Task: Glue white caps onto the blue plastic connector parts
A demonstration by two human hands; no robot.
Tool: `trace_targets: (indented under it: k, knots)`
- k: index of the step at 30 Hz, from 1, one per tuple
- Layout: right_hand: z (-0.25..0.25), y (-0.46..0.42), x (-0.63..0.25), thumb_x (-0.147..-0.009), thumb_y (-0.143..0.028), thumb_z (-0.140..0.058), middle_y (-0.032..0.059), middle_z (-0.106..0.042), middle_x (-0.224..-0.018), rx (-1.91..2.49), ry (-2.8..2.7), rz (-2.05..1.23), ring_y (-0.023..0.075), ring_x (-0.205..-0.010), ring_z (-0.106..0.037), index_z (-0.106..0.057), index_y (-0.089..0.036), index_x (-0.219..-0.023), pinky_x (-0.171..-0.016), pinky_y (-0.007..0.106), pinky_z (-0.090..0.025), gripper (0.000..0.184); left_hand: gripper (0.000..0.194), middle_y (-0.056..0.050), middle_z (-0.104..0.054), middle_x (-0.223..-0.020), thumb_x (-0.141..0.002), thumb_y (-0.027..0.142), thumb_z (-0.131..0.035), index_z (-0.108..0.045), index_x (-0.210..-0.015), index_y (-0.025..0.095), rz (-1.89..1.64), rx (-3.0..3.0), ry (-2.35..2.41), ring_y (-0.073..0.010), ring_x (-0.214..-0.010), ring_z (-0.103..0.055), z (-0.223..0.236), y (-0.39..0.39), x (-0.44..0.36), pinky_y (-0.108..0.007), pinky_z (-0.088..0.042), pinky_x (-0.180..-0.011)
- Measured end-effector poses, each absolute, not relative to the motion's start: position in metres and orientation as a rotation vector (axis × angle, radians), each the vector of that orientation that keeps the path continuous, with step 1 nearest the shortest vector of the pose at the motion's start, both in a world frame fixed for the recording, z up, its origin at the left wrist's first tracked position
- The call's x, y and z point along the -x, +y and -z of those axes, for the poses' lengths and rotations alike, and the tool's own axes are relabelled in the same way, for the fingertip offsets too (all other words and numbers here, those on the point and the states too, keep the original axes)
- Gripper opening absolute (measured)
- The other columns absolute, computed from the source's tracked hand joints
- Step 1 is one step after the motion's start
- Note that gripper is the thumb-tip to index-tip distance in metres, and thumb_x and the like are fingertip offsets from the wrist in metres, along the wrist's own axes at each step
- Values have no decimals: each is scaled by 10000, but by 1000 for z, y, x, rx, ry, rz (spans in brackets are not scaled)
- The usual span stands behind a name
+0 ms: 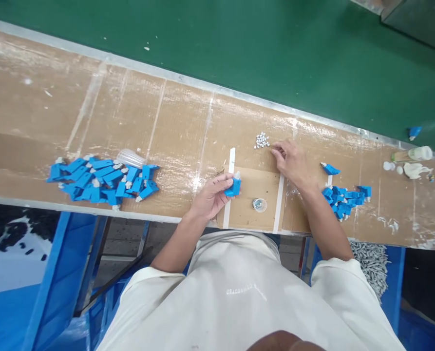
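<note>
My left hand (210, 196) grips a blue plastic part (233, 187) with a whitish tip pointing up, above a cardboard pad (252, 183) between two white strips. Just right of a small cluster of pale grey-white pieces (261, 140) is my right hand (292, 162). Its thumb and fingers are curled together; anything between them is too small to make out. A round clear cup (259, 205) with small shiny bits inside stands on the pad, near my body.
A large heap of blue parts (100, 178) lies left beside a clear plastic cup (130, 158). On the right is a smaller heap (343, 201). Farther right sits a capped container (412, 154). Beyond the bench edge runs a green surface (217, 48). Grey pieces fill a blue bin (395, 282) below.
</note>
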State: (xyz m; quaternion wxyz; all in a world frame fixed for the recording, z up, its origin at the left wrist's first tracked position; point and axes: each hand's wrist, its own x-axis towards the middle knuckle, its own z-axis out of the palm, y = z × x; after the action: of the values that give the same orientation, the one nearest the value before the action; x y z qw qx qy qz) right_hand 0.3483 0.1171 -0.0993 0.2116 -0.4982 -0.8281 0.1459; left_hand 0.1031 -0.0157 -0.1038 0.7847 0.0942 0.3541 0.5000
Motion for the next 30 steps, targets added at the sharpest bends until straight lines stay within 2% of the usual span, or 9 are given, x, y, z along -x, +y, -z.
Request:
trace_targets:
  k: [4,8,13,22,27,30]
  knots:
    - [109,135,-340,-1037,-289,-535,94,-703,-924,1240,-2436,-402,250,-864,-652,-756,-237,-989,-805,397,-523,232,356,-26,-697,-774,-689,346,-925,-746,-890,114,-1040,-227,764,-111,-665,-662,103,-17,-105,-183,-514,-558]
    - [108,132,-328,-1060,-297,-484,108,-691,-984,1134,-2554,-332,236,-876,-630,-765,-208,-1031,-755,358,-461,297,357,-44,-724,-830,-703,358,-919,-742,-906,124,-1043,-192,775,-122,-700,-679,105,-18,-104,-186,-512,-560]
    - [102,135,-314,-1069,-354,-459,133,-688,-1014,1251,-2673,-259,252,-870,-609,-764,-178,-1042,-691,344,-383,353,378,-51,-737,-850,-691,366,-935,-748,-911,121,-1053,-151,756,-118,-690,-683,108,-18,-103,-184,-517,-554]
    - [85,135,-297,-1077,-283,-346,180,-683,-1094,1391,-2916,-220,275,-879,-593,-730,-127,-1106,-677,360,-339,416,383,-34,-727,-806,-673,357,-950,-746,-902,128,-1065,-119,753,-118,-672,-687,107,-19,-103,-183,-526,-545]
    - [77,133,-292,-1039,-228,-374,207,-676,-1090,1378,-2943,-259,263,-843,-597,-684,-99,-1064,-682,362,-381,336,393,-36,-727,-770,-654,358,-959,-731,-872,126,-1073,-121,757,-121,-651,-693,105,-18,-104,-173,-526,-527]
    - [63,120,-299,-1012,-253,-460,134,-695,-958,1245,-2681,-494,224,-803,-610,-664,-159,-954,-716,360,-467,232,372,-37,-726,-764,-667,318,-944,-717,-889,122,-1083,-112,765,-123,-641,-693,103,-17,-102,-178,-524,-521]
